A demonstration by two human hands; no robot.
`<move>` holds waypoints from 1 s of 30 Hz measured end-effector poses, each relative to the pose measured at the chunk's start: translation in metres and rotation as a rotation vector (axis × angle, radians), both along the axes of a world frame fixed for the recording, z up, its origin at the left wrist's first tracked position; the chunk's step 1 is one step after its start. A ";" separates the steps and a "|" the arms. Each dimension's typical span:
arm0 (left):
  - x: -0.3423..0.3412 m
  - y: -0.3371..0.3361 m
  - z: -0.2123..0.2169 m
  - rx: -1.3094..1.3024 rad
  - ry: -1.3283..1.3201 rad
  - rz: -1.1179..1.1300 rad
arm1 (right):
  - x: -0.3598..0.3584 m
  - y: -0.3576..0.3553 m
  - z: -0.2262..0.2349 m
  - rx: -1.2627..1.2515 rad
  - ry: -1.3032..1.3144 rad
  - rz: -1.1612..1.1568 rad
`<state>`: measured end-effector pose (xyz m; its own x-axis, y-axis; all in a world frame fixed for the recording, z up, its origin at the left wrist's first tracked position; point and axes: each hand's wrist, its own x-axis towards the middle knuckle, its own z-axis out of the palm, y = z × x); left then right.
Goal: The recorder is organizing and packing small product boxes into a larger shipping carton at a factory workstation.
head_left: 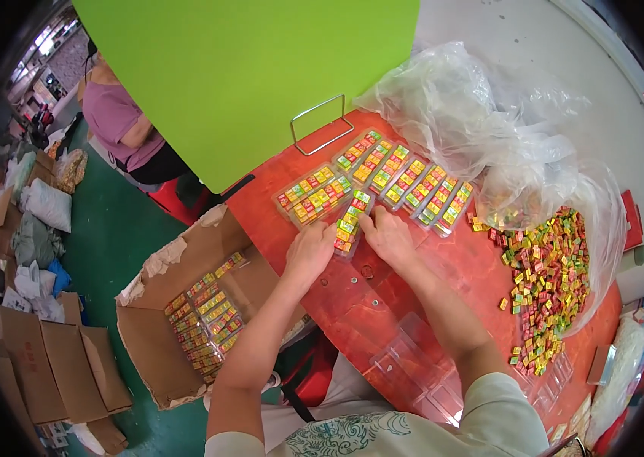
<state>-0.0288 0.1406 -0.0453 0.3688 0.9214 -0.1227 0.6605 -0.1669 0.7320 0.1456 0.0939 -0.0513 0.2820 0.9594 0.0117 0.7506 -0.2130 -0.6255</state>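
Observation:
Both my hands grip a narrow clear plastic tray [348, 226] filled with small red, yellow and green wrapped cubes, just above or on the red table. Fingers of my left hand [313, 247] close on its left edge. My right hand [388, 236] holds its right edge near the upper end. Beyond them lies a row of similar filled trays [406, 183], set side by side at a slant. To the left of that row, more filled trays [313, 195] lie next to each other. What the cubes contain cannot be made out.
Loose cubes [546, 282] spill from a clear plastic bag [482, 122] on the red table's [360, 305] right side. Clear trays [413, 362] lie near my body. A cardboard box [147, 327] with filled trays stands lower left. A green panel [246, 68] rises behind; a person [113, 114] sits beyond.

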 end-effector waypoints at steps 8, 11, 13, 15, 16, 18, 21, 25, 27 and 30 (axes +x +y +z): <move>0.017 -0.033 0.015 -0.110 0.172 -0.023 | -0.016 0.004 -0.014 -0.069 -0.104 -0.055; 0.012 -0.057 0.013 -0.122 0.136 -0.031 | -0.014 -0.008 -0.044 0.006 -0.277 0.065; 0.001 -0.075 0.014 -0.128 0.123 -0.035 | -0.022 -0.020 -0.045 0.031 -0.314 0.109; -0.013 -0.087 0.018 -0.168 0.121 -0.050 | -0.032 -0.030 -0.042 0.052 -0.354 0.150; -0.020 -0.094 0.018 -0.203 0.126 -0.081 | -0.035 -0.036 -0.038 0.060 -0.334 0.194; -0.040 -0.117 0.012 -0.033 0.003 0.070 | -0.050 -0.049 -0.023 0.067 -0.317 0.259; -0.056 -0.142 -0.018 0.272 -0.214 0.413 | -0.080 -0.068 -0.001 0.056 -0.251 0.246; -0.067 -0.148 -0.050 -0.120 -1.040 0.690 | -0.113 -0.085 0.006 0.082 -0.259 0.411; -0.066 -0.149 -0.040 -0.441 -1.615 0.654 | -0.132 -0.094 0.007 0.109 -0.254 0.531; -0.077 -0.156 -0.033 -0.440 -1.672 0.834 | -0.155 -0.103 0.001 0.162 -0.229 0.559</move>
